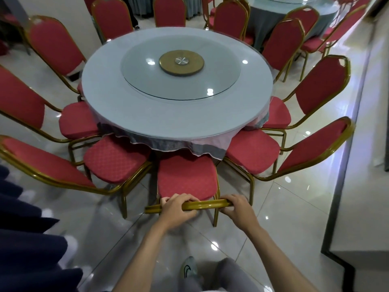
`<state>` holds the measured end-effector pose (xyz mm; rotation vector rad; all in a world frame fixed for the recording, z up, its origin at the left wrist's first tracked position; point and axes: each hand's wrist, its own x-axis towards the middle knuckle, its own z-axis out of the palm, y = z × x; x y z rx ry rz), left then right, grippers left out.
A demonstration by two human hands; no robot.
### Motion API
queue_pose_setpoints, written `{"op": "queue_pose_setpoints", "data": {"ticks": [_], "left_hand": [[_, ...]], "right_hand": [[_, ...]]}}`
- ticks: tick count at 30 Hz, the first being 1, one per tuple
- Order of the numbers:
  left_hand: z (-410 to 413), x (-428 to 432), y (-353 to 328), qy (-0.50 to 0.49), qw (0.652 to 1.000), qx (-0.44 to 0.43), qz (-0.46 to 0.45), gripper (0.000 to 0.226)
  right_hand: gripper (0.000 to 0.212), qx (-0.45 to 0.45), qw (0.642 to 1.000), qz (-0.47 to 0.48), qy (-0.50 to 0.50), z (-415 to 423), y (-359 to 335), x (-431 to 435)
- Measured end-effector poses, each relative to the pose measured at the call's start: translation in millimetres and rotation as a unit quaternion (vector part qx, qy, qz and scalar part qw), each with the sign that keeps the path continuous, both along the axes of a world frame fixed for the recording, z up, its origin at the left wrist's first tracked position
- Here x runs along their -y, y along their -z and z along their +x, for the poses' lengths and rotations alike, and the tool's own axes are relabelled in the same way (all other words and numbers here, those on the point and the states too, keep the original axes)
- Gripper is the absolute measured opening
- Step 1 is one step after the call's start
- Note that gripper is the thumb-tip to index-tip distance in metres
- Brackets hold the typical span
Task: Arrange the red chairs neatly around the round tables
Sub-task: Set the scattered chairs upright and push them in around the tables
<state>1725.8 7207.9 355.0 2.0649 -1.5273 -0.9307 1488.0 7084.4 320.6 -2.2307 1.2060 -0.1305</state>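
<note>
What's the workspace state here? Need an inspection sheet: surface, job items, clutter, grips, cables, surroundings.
surface: glossy tiled floor; round table with a glass turntable.
job's things: near red chair, seat front at the tablecloth hem; neighbour chairs ring the table, seats inward.
clutter: nothing seen.
grips: left grip and right grip, bare hands, both curled round the near chair's gold back rail.
cables: nothing seen.
surroundings: second round table with more red chairs, behind right; dark blue fabric at left; white ledge at right.
</note>
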Motion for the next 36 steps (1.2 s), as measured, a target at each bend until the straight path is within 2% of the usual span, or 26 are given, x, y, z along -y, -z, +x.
{"op": "queue_pose_setpoints", "data": {"ticks": [4,8,11,19,28,36], "left_hand": [[-8,7,-16,0.012,0.999,-0.034,0.032,0.031],[-39,40,-27,-0.012,0.996,-0.086,0.024,0.013],[-64,63,-33,-0.022,0.994,-0.103,0.011,0.007],[-159,120,-37,-0.089,0.971,-0.219,-0.030,0.014],[-291,195,-48,-0.096,0.965,-0.240,-0.037,0.021],[-370,255,-55,-0.063,0.961,-0.269,-0.021,0.021]], "right_hand": [[0.030,0.063,0.998,0.029,-0.007,-8,-8,-10],[0.018,0.145,0.982,0.097,0.074,-30,-32,-7],[0.017,0.181,0.968,0.127,0.119,-51,-50,0],[0.015,0.240,0.943,0.138,0.185,-136,-76,38],[0.017,0.279,0.924,0.123,0.230,-282,-98,115],[0.018,0.328,0.886,0.120,0.306,-376,-105,160]]}}
